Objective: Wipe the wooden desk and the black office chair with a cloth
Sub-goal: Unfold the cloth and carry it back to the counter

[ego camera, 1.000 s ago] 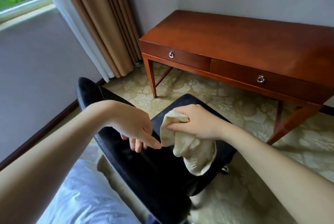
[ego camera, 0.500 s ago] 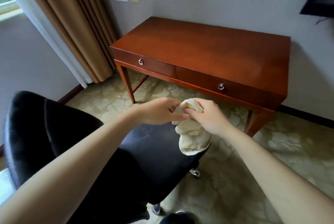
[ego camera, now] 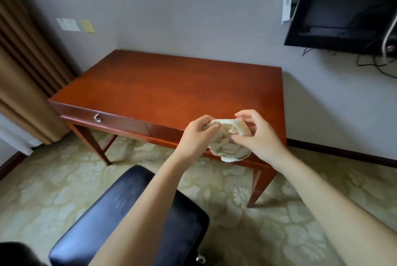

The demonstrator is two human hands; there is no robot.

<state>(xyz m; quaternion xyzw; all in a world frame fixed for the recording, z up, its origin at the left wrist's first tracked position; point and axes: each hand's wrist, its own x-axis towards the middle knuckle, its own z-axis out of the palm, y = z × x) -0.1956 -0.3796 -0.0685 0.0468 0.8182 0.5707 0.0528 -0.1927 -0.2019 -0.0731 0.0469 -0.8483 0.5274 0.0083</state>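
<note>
— Head view, what changed?
— I'd turned from the chair (ego camera: 129, 218) toward the counter (ego camera: 171, 89); both hands, left (ego camera: 198, 136) and right (ego camera: 255, 134), pinched the cloth (ego camera: 229, 143) at its front edge, regathering it. Counter next, I'd guess.

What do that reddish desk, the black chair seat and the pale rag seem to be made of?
The reddish-brown desk looks like varnished wood: faint grain and a soft sheen. The black chair seat seems leather or vinyl, smooth, padded and glossy; which one I cannot tell. The cream cloth looks like soft woven fabric, crumpled in folds between both hands.
</note>
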